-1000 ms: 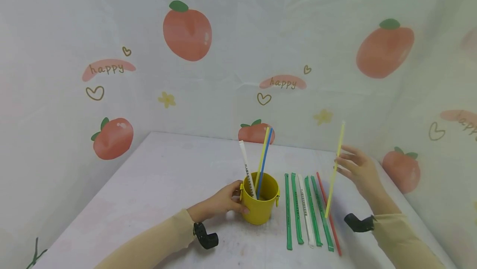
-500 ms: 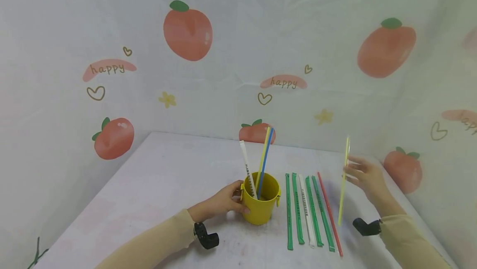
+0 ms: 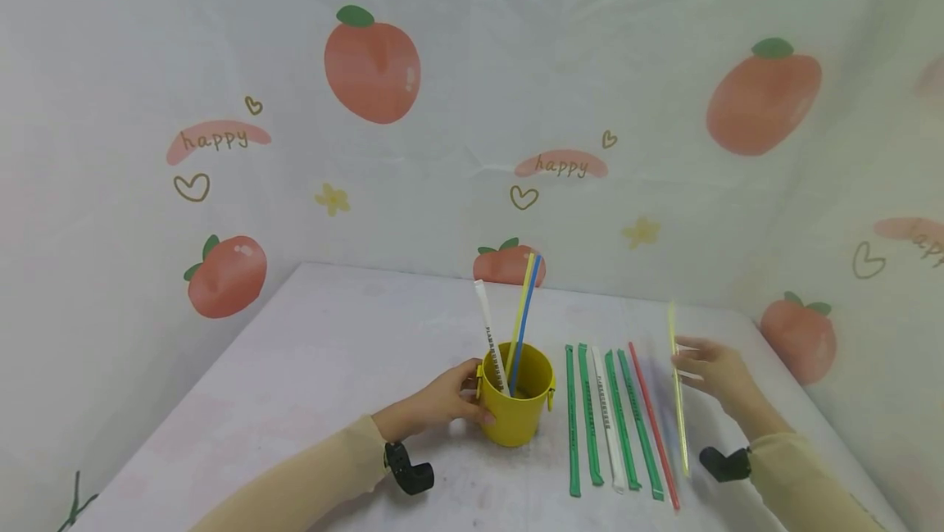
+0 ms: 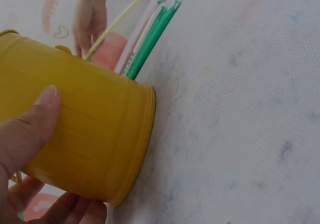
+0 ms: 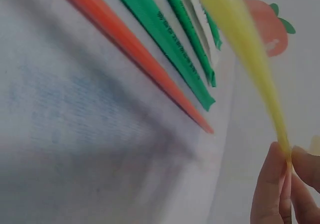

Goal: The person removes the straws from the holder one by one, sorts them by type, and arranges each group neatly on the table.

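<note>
My left hand (image 3: 442,398) grips the side of a small yellow bucket (image 3: 514,421), thumb in front and fingers behind. Inside the bucket lean a white wrapped straw (image 3: 483,311), a yellow straw (image 3: 525,290) and a blue straw (image 3: 528,302). At the right, my right hand (image 3: 715,368) pinches another yellow straw (image 3: 680,417) between thumb and fingertips. That straw slants above the table, and its shadow shows in the right wrist view. Just left of it lies a red straw (image 3: 653,425), and the left wrist view shows the bucket wall (image 4: 95,129) up close.
Several green wrapped straws (image 3: 573,425) and a white wrapped straw (image 3: 605,409) lie in a row between the bucket and the red straw. A printed cloth backdrop (image 3: 442,188) stands behind the white table (image 3: 354,319).
My right hand first moves right and down, then further down, bringing the held yellow straw lower to the right of the red straw. The left hand stays on the bucket.
</note>
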The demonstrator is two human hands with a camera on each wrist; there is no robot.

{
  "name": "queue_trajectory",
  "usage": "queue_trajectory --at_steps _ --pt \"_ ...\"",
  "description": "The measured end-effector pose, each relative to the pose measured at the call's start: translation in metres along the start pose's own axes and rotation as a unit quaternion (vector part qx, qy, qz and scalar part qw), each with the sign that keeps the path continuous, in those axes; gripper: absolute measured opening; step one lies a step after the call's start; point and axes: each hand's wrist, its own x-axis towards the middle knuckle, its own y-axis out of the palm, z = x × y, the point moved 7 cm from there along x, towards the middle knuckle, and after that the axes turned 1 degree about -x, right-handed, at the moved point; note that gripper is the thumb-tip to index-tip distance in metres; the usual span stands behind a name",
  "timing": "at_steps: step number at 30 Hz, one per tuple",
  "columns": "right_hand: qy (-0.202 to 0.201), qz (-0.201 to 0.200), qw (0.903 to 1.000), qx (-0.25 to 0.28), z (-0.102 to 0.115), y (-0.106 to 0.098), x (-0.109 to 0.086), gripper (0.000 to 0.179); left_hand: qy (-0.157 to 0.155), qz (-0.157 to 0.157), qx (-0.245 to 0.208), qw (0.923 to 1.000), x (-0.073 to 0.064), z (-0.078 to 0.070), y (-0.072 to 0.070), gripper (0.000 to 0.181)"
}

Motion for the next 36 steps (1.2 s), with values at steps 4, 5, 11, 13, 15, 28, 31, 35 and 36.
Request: queue_trajectory --at_steps 4,5,11,13,15,28,31,35,36 --pt "0.028 0.023 0.9987 -0.034 -0.006 0.008 -0.004 0.057 0.002 0.001 0.0 1.0 0.0 0.0 0.0 0.067" --pt "0.038 0.026 0.9981 -0.04 -0.008 0.01 -0.004 0.056 0.003 0.001 -0.001 1.0 0.0 0.0 0.0 0.066" --pt "0.076 0.041 0.9942 -0.064 -0.019 0.019 -0.006 0.054 0.005 0.001 -0.001 1.0 0.0 -0.001 0.0 0.067" --pt "0.084 0.04 0.9935 -0.065 -0.022 0.021 -0.006 0.054 0.005 0.0 -0.002 1.0 0.0 -0.001 0.0 0.067" --pt "0.09 0.042 0.9928 -0.067 -0.024 0.022 -0.006 0.055 0.005 -0.001 -0.003 1.0 -0.001 -0.002 0.001 0.068" --pt "0.144 0.054 0.9838 -0.093 -0.042 0.029 -0.003 0.056 0.007 0.0 0.002 1.0 0.0 -0.001 0.001 0.068" --pt "0.152 0.051 0.9836 -0.082 -0.044 0.03 -0.002 0.057 0.006 0.001 0.003 1.0 0.0 0.0 0.0 0.067" --pt "0.156 0.047 0.9834 -0.08 -0.045 0.031 -0.001 0.056 0.008 0.001 0.002 1.0 0.0 0.0 0.0 0.067" --pt "0.157 0.045 0.9833 -0.08 -0.045 0.031 -0.001 0.055 0.008 0.0 0.002 1.0 0.0 0.0 0.0 0.067"
